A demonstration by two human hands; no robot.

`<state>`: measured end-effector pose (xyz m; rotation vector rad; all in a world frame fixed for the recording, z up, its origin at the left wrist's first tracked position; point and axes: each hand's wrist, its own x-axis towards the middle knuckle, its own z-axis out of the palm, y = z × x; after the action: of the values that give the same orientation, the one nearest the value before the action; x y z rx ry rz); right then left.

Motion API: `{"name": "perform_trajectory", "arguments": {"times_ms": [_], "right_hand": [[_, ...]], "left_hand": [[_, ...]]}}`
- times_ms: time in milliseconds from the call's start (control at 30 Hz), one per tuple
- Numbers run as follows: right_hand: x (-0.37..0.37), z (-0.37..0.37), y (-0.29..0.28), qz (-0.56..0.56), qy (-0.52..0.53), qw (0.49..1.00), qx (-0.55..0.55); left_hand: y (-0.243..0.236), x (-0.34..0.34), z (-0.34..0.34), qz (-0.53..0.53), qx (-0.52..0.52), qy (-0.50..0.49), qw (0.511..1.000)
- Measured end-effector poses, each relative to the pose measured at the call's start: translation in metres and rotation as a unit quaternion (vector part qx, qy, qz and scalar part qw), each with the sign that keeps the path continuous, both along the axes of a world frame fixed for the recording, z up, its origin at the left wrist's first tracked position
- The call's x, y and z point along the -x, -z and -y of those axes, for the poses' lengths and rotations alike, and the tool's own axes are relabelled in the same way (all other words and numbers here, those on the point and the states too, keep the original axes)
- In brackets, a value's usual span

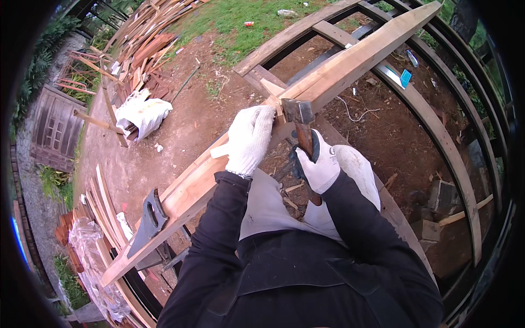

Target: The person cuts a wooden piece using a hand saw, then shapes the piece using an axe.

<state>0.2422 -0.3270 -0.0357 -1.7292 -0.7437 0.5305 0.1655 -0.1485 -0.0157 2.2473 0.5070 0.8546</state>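
Note:
My left hand (250,141), in a white knit glove, is closed over a long wooden beam (188,191) in front of me. Its fingertips are partly hidden on the wood. In a white glove with a dark palm, my right hand (320,164) grips the brown wooden handle of a hatchet (298,111). The dark metal head is by the beam's side, just right of my left fingers; whether it touches the wood I cannot tell. A handsaw (150,218) with a black handle lies across the beam's near left end.
Curved dark rails and wooden slats (454,164) form a frame on the right. A white sack (143,115) and a lumber pile (147,52) stand far left. Boards under plastic sheeting (93,257) lie near left. A blue packet (405,77) rests on a slat.

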Motion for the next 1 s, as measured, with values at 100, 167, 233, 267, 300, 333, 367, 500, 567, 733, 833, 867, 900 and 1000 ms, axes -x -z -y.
{"name": "perform_trajectory", "arguments": {"times_ms": [100, 167, 233, 267, 300, 333, 367, 500, 567, 733, 833, 867, 900, 1000], "right_hand": [[0.004, 0.007, -0.005, -0.015, -0.006, 1.000, 0.009], [0.005, 0.010, -0.010, -0.053, -0.030, 0.998, 0.019], [0.006, 0.008, -0.011, -0.050, -0.038, 0.998, 0.020], [0.007, 0.007, -0.011, -0.049, -0.043, 0.998, 0.020], [0.008, 0.006, -0.011, -0.047, -0.046, 0.998, 0.020], [0.010, 0.007, -0.011, 0.014, -0.040, 0.999, -0.007], [0.011, 0.008, -0.011, 0.075, -0.034, 0.996, -0.033], [0.009, 0.011, -0.014, 0.041, -0.042, 0.998, -0.019], [0.010, 0.011, -0.024, -0.009, -0.042, 0.999, 0.005], [0.005, 0.006, -0.028, 0.043, 0.007, 0.995, -0.091], [0.007, 0.001, -0.033, -0.038, 0.023, 0.995, -0.095], [0.004, -0.004, -0.024, -0.036, 0.024, 0.995, -0.094], [-0.001, -0.008, -0.013, 0.051, 0.010, 0.998, -0.027], [-0.006, -0.011, -0.029, 0.066, -0.022, 0.995, 0.067]], "left_hand": [[-0.014, -0.007, 0.011, -0.055, 0.009, -0.024, 0.998], [-0.024, -0.010, 0.015, -0.100, 0.037, -0.042, 0.993], [-0.027, -0.011, 0.014, -0.073, 0.017, -0.035, 0.997], [-0.021, -0.010, 0.011, -0.076, 0.016, -0.037, 0.996], [-0.011, -0.009, 0.005, -0.037, -0.095, -0.026, 0.994], [-0.013, -0.012, 0.005, 0.005, -0.203, -0.011, 0.979], [-0.014, -0.014, 0.006, 0.004, -0.202, -0.009, 0.979], [-0.005, -0.012, 0.002, -0.105, -0.146, -0.022, 0.984], [0.003, -0.007, -0.002, -0.078, -0.284, -0.016, 0.955], [0.008, -0.003, -0.002, -0.071, -0.348, -0.015, 0.934], [0.009, -0.006, 0.000, -0.052, -0.374, -0.027, 0.925], [0.010, -0.009, 0.000, -0.050, -0.374, -0.026, 0.926], [0.012, -0.012, 0.000, -0.062, -0.353, -0.018, 0.933], [0.005, -0.012, 0.002, -0.121, -0.323, -0.015, 0.938]]}}
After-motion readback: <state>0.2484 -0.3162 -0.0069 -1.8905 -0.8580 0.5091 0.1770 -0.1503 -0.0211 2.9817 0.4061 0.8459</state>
